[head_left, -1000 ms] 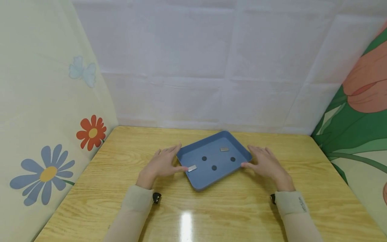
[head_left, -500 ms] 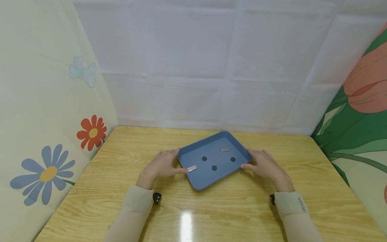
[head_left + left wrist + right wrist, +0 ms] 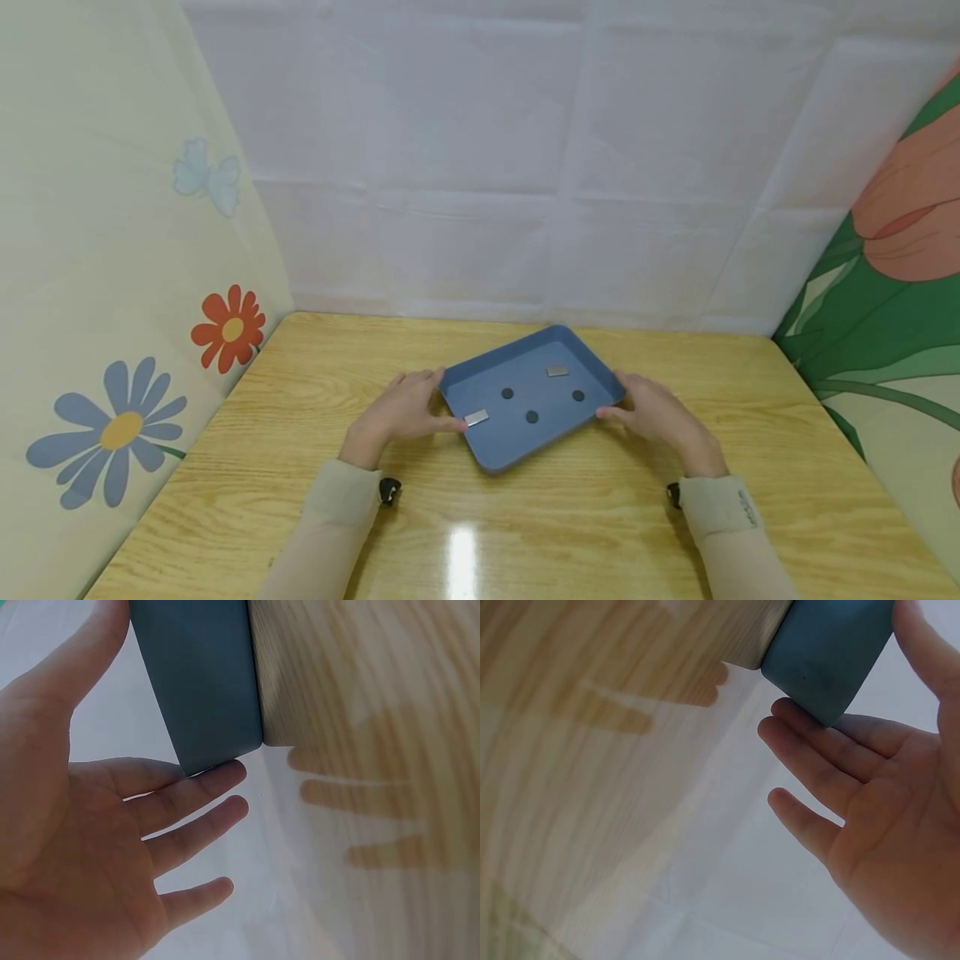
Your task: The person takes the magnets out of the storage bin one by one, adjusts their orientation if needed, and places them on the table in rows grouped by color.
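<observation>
One tray (image 3: 542, 395), long axis diag., far end R

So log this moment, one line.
Blue tray on table | Left hand touches left end | Right hand touches right corner | Inside: three dark discs, two silvery bars

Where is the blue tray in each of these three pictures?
Head view: the blue tray sits just below centre, angled between the left hand and right hand.
Left wrist view: its side wall is at the top, left of centre.
Right wrist view: its side wall is at the upper right.
Shared landmark: the wood-grain table, also seen in both wrist views.
</observation>
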Demonstrator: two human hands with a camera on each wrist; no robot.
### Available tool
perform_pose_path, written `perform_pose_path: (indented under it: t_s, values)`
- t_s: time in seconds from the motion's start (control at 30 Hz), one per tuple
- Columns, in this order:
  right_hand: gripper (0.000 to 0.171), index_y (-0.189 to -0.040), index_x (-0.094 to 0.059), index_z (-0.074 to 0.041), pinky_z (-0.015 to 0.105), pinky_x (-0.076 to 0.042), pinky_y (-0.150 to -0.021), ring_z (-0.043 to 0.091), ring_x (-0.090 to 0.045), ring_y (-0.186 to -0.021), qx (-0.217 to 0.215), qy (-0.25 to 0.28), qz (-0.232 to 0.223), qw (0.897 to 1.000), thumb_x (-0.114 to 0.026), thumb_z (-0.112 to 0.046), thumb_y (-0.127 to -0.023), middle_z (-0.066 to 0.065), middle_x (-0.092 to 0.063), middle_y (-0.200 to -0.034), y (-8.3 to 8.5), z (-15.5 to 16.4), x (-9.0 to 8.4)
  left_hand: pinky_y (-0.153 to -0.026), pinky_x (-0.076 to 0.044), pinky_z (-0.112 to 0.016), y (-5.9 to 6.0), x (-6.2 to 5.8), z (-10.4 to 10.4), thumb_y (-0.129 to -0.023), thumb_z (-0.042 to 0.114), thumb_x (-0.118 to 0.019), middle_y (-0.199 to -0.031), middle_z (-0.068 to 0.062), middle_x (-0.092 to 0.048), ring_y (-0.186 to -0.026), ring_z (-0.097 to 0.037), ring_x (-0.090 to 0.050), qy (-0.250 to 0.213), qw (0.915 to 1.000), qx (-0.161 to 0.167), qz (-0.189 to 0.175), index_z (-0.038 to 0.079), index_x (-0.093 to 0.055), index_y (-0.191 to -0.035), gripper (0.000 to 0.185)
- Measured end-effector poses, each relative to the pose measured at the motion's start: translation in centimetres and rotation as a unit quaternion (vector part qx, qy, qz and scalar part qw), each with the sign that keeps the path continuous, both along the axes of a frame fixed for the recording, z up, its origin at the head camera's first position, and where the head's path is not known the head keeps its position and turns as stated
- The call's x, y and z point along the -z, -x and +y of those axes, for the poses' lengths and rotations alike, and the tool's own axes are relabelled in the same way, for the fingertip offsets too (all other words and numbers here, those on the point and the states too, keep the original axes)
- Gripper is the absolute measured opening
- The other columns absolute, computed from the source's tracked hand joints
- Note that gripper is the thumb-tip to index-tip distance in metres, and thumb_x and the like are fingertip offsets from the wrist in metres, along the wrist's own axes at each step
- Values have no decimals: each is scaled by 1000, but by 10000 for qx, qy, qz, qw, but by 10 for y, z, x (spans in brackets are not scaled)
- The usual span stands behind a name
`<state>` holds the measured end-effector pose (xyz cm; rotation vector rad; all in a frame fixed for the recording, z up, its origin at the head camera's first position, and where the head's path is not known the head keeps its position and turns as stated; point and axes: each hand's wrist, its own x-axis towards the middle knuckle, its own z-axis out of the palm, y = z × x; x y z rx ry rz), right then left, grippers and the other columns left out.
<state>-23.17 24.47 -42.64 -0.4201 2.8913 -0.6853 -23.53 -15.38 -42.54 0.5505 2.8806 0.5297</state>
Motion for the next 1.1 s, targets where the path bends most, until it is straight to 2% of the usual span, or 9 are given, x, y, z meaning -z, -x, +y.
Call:
perform_pose_path:
  t_s: [0.23, 0.63, 0.9, 1.1]
  values:
    - [86, -155, -30, 13, 62, -41, -117, 50, -44, -144, 8, 211, -228, 9995, -69, -39, -99, 35, -41, -157, 0, -4, -1, -128, -19, -65, 1, 1, -3, -84, 63, -76, -161, -26, -41, -151, -44, -38, -94, 9999, -64, -47, -5, -30, -159, 112]
    - [81, -153, -37, 11, 59, -49, -111, 46, -54, -137, -86, 281, -281, 9992, -69, -39, -99, 32, -51, -151, 0, -10, 0, -126, -23, -67, 3, -3, -12, -86, 54, -79, -159, -30, -42, -149, -47, -39, -336, 9994, -38, -6, -8, -32, -157, 105]
    - [83, -155, -34, 9, 60, -46, -114, 47, -50, -140, -108, 318, -264, 9991, -71, -39, -98, 31, -47, -154, -2, -13, 1, -124, -33, -60, 5, -5, -19, -87, 46, -81, -161, -28, -40, -150, -47, -38, -753, 9970, 84, -135, -6, -32, -158, 100]
    - [87, -155, -34, 10, 61, -46, -113, 48, -50, -141, -103, 256, -305, 9992, -72, -41, -97, 32, -46, -155, -4, -19, -2, -124, -34, -58, 7, -3, -25, -89, 42, -80, -163, -24, -38, -152, -44, -37, -960, 9949, 146, -287, -4, -30, -159, 98]
